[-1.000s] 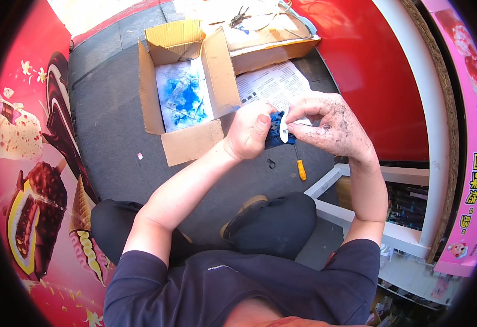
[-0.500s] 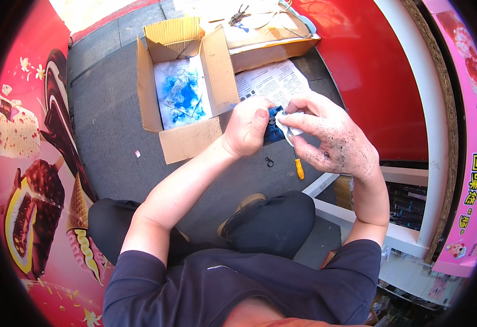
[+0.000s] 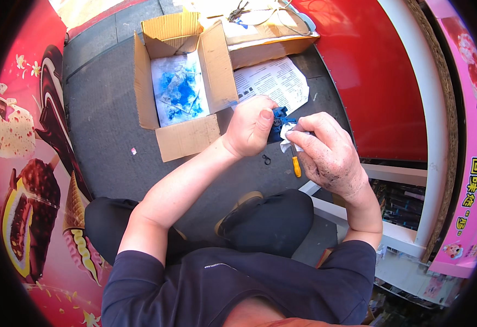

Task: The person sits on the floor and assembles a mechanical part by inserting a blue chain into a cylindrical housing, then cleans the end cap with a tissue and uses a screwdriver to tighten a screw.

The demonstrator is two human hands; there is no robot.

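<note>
My left hand (image 3: 250, 126) is closed around a small dark blue part (image 3: 278, 121), whose far side sticks out past my fingers toward the right. What exactly the part is I cannot tell. Pinched in my right hand (image 3: 328, 153) is a crumpled white tissue (image 3: 286, 137), which touches or nearly touches the blue part. Dark smudges cover the back of my right hand. Just below the tissue, a screwdriver with a yellow handle (image 3: 297, 167) lies on the floor. A small black ring-shaped piece (image 3: 267, 159) is to its left.
An open cardboard box (image 3: 188, 143) holds blue-stained white paper. A printed sheet (image 3: 282, 82) lies beside it, below another carton (image 3: 271, 52) with dark pliers-like tools (image 3: 237, 12) on top. Red panels flank both sides; a white frame (image 3: 396, 234) stands at the right.
My right hand has moved slightly down and right and closed more tightly on the tissue, uncovering more of the blue part. My left hand keeps its grip.
</note>
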